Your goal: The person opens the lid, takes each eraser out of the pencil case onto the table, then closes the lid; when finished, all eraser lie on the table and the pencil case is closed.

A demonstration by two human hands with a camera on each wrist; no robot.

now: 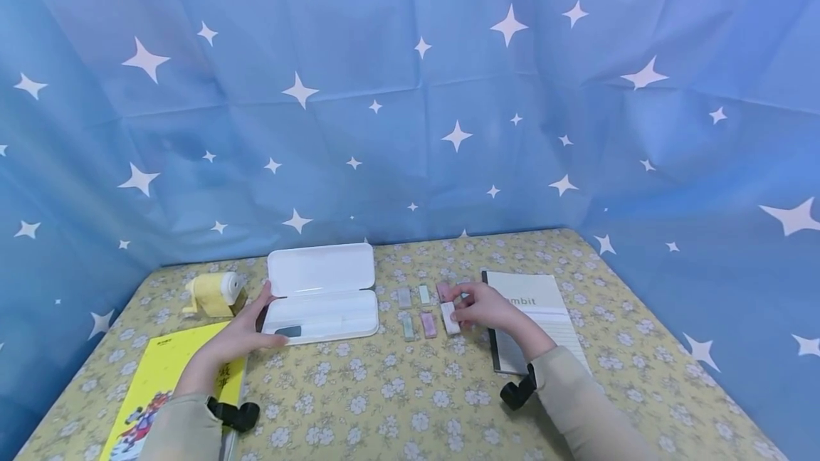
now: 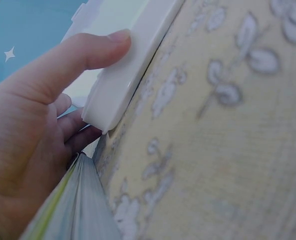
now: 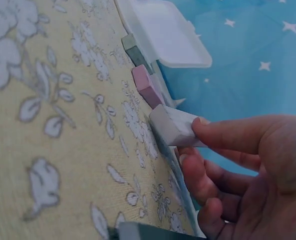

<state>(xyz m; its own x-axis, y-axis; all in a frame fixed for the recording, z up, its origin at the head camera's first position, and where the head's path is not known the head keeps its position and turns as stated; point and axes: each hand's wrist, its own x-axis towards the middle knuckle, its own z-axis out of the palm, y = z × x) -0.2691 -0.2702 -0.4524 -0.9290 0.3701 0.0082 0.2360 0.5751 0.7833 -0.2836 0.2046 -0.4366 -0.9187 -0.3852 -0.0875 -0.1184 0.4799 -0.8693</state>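
Observation:
An open white pencil case lies on the table with its lid tilted back. My left hand grips the case's left end; in the left wrist view its thumb lies over the edge and the fingers curl at the side. My right hand pinches a white eraser between thumb and fingers, at the right of the front row. Beside it are a pink eraser and a green one. Behind them sit grey, pale green and pink erasers.
A yellow pencil sharpener stands at the back left. The yellow book lies partly under my left forearm. Under my right forearm is a white notebook. A starry blue curtain borders the flowered tablecloth.

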